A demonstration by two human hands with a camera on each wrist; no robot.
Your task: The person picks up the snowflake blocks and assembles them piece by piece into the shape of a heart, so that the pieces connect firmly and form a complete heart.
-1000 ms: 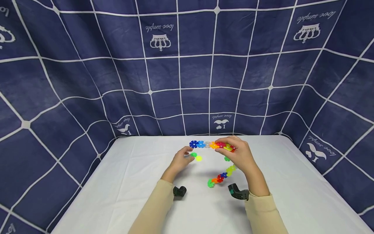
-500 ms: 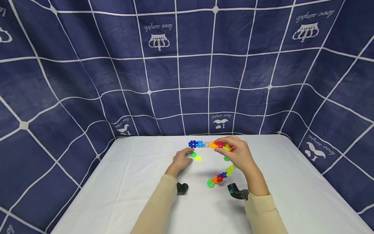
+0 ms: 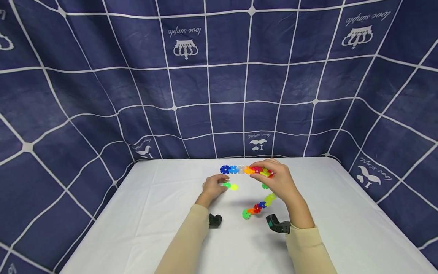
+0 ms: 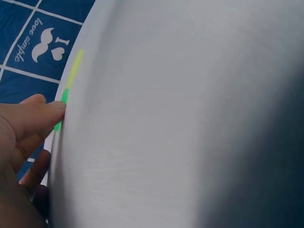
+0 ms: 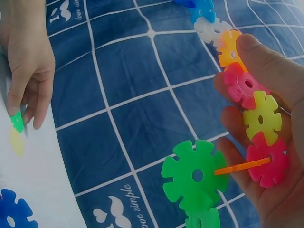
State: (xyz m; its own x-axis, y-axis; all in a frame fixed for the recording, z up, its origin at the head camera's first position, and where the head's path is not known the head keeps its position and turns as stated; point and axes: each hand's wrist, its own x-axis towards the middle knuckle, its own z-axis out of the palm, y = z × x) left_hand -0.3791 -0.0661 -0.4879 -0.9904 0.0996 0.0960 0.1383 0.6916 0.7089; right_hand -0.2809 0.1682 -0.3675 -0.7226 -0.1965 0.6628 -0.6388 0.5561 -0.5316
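In the head view my right hand (image 3: pixel 276 178) grips a chain of flower-shaped notched plastic discs. Its far end runs left to a dark blue disc (image 3: pixel 224 169). From the right wrist, a yellow disc (image 5: pixel 262 118) and a large green disc (image 5: pixel 192 173) show, the latter joined through an orange one on edge. A further row with a red disc (image 3: pixel 257 208) slants below that hand; where it joins the chain is hidden. My left hand (image 3: pixel 213 186) pinches a small green disc (image 4: pixel 64 96), which is linked to a yellow disc (image 4: pixel 75 69).
White cloth covers the table (image 3: pixel 154 228). A dark blue curtain (image 3: pixel 191 87) with white grid lines surrounds its back and sides. A black device is strapped at each wrist, the left camera (image 3: pixel 215 221) and the right camera (image 3: pixel 277 224).
My left hand has shifted slightly right, and its fingers have come together on the green disc. The green and yellow pair has tipped a little downward. My right hand stays nearly still.
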